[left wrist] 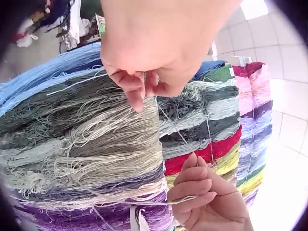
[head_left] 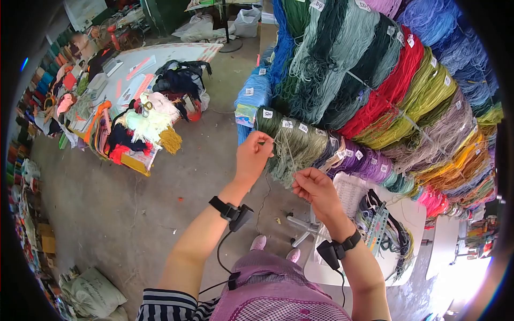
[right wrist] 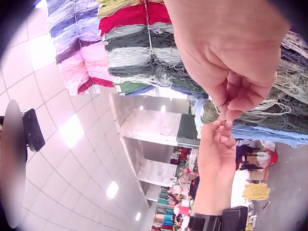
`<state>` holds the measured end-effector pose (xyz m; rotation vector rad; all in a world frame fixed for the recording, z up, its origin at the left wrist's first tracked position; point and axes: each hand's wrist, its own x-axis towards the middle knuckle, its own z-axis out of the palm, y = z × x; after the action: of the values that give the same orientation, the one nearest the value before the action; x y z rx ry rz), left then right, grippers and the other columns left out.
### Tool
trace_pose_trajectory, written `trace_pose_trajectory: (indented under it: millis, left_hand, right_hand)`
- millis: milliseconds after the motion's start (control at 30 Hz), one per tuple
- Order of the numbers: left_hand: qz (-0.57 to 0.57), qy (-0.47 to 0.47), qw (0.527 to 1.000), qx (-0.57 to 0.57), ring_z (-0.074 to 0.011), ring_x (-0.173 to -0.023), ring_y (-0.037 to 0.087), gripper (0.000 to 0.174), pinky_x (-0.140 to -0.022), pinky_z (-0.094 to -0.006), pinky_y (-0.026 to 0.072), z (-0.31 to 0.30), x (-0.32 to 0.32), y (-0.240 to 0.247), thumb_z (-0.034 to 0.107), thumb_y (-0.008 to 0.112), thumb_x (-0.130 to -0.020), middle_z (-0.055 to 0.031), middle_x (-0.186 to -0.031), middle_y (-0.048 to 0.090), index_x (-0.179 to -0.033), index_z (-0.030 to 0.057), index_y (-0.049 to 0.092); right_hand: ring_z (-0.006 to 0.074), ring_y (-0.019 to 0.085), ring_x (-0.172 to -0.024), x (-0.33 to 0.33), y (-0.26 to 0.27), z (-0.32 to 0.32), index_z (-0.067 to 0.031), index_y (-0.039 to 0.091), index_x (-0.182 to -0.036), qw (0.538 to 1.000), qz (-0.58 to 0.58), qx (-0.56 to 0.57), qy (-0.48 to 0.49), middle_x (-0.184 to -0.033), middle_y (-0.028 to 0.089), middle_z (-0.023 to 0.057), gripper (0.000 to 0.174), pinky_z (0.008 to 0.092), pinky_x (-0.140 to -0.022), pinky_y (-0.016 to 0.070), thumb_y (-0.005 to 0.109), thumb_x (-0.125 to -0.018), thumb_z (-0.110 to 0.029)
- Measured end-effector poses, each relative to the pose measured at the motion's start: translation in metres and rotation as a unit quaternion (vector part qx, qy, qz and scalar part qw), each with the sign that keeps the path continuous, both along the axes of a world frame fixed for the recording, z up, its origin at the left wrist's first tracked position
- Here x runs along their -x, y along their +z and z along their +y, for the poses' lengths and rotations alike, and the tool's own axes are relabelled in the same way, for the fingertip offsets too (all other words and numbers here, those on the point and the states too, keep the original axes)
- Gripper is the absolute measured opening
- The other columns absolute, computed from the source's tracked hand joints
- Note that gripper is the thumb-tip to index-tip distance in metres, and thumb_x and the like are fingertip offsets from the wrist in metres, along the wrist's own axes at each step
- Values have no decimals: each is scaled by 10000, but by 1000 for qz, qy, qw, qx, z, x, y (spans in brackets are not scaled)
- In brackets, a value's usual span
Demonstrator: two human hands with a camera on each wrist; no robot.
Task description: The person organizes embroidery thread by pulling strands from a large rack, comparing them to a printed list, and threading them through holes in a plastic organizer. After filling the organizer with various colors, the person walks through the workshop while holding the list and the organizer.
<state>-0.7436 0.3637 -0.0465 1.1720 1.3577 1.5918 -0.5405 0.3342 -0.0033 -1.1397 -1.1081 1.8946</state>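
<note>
My left hand and right hand are raised in front of hanging grey-green yarn skeins. A thin pale thread runs between them in the left wrist view. The left hand pinches its upper end. Lower down, the right hand grips it with curled fingers, and a loose pale strand crosses those fingers. Behind the hands, beige strands hang in a loose mass. In the right wrist view, the fingertips of both hands overlap.
Colourful skeins with number tags, among them a red one, fill the rack at right. Below stands a white table bearing a bundle of dark threads. Another table at left is piled with yarn and scissors. A sack lies on the floor.
</note>
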Motion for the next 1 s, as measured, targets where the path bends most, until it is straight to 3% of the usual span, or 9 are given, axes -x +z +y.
trace_pose_trajectory:
  millis: [33, 167, 233, 333, 567, 667, 733, 833, 1000]
  left_hand:
    - [100, 28, 995, 4, -96, -652, 636, 117, -565, -254, 495, 0, -2, 3, 111, 634, -896, -50, -912, 687, -950, 7, 641]
    - [213, 69, 974, -36, -97, -619, 638, 153, -543, -242, 480, 9, -3, -5, 149, 654, -890, -43, -858, 679, -947, 7, 652]
    - [112, 33, 993, 18, -106, -600, 643, 144, -537, -235, 474, 8, -3, -3, 149, 665, -880, -44, -792, 667, -920, 10, 665]
    - [101, 25, 994, 42, -99, -606, 642, 138, -540, -236, 476, 7, 2, -10, 139, 667, -875, -39, -759, 661, -911, 5, 670]
    - [60, -19, 998, 19, -86, -626, 618, 94, -573, -230, 477, 1, 16, -14, 102, 652, -874, -29, -779, 668, -913, 17, 667]
    - [-52, -53, 997, -24, -93, -647, 610, 86, -607, -229, 478, -19, 18, -4, 74, 631, -879, -42, -831, 677, -947, 30, 659]
    - [-170, -177, 969, 37, -99, -680, 611, 106, -631, -231, 481, -46, 17, 14, 48, 614, -886, -64, -902, 683, -984, 29, 650]
    - [-160, -302, 932, 123, -96, -705, 611, 113, -659, -234, 485, -80, 0, 15, 64, 610, -910, -74, -939, 683, -1014, 33, 642]
    - [-136, -375, 903, 162, -79, -730, 586, 117, -666, -234, 480, -112, -35, 1, 127, 628, -930, -59, -942, 672, -990, 30, 653]
  right_hand:
    - [66, 595, -719, 1, 0, -1, -50, 631, -993, 1000, 1, -2, 0, -833, 664, 16, 140, 190, -644, 452, 630, -940, -179]
    - [65, 594, -718, 2, 1, -2, -50, 630, -998, 1000, 2, -6, 0, -835, 662, 16, 139, 188, -641, 453, 629, -941, -177]
    - [65, 595, -719, 2, 1, -2, -50, 630, -998, 1000, 3, -5, -2, -835, 660, 14, 140, 188, -642, 453, 630, -941, -178]
    - [64, 595, -718, 1, 0, -2, -52, 630, -996, 1000, 5, -2, -3, -834, 658, 12, 140, 188, -641, 452, 631, -941, -180]
    - [59, 594, -712, 3, -1, -4, -58, 632, -986, 1000, -2, -6, -3, -825, 655, 5, 139, 188, -634, 442, 633, -941, -189]
    - [61, 602, -713, 2, -2, -4, -56, 635, -986, 1000, -6, -15, 7, -837, 668, 12, 146, 193, -635, 442, 638, -938, -194]
    - [63, 606, -715, 2, -2, -5, -51, 635, -987, 1000, -11, -14, 2, -849, 675, 19, 149, 192, -634, 441, 637, -938, -192]
    - [70, 614, -722, 4, -5, -6, -43, 637, -994, 1000, -22, -14, -17, -870, 684, 32, 156, 194, -635, 446, 635, -938, -188]
    - [95, 629, -748, 1, 7, -16, -33, 634, -993, 993, 56, 100, -16, -881, 686, 50, 153, 216, -657, 467, 629, -939, -176]
